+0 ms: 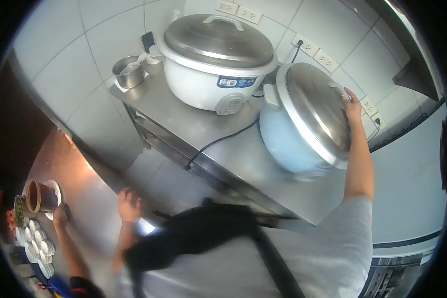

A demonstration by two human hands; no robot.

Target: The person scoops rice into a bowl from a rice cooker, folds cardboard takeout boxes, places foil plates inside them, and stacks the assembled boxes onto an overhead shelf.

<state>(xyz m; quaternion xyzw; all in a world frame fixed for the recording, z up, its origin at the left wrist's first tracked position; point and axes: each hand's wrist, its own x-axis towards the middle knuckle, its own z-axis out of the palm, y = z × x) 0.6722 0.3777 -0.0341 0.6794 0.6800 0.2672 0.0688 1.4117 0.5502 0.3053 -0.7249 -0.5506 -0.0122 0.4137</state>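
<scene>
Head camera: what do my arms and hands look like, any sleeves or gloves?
No gloves: right hand and left hand are bare. The right arm wears a short light grey sleeve. No sleeve shows on the left forearm; a blurred black strap hides its upper part.

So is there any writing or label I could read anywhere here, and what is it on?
Nothing can be read.
Blue and white label on the white rice cooker, front: too blurred to read.
Blue rice cooker, whose lid handle the right hand holds: no text shows.
</scene>
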